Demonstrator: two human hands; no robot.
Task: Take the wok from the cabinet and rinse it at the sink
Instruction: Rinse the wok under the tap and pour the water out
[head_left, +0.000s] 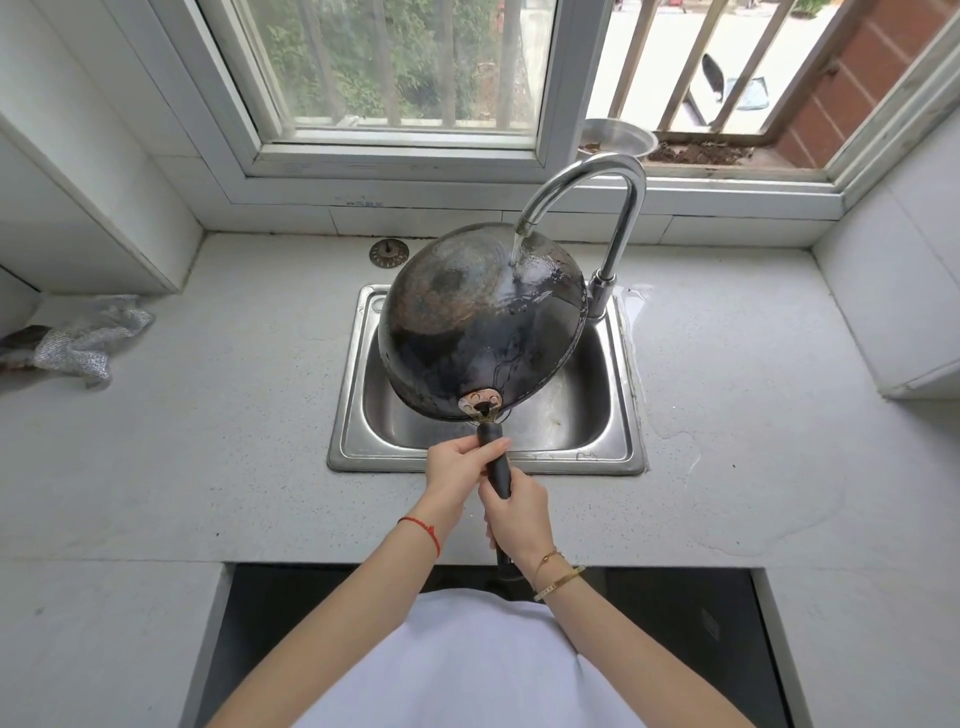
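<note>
We note a pale speckled stone countertop (218, 415) under a white-framed window (395, 150), with a rectangular stainless sink (618, 374) set into it, a wet patch right of the basin, a crumpled silvery cloth (88, 338) far left and a round metal strainer (388, 253) near the back wall. The wok (478, 327), dark, round-bottomed and scorched brown, hangs bottom-up and tilted over the sink, water from the curved chrome faucet (613, 208) running onto its glossy underside. Our left hand (457, 473) and right hand (517, 514) both wrap closed fingers around its black handle (497, 462).
</note>
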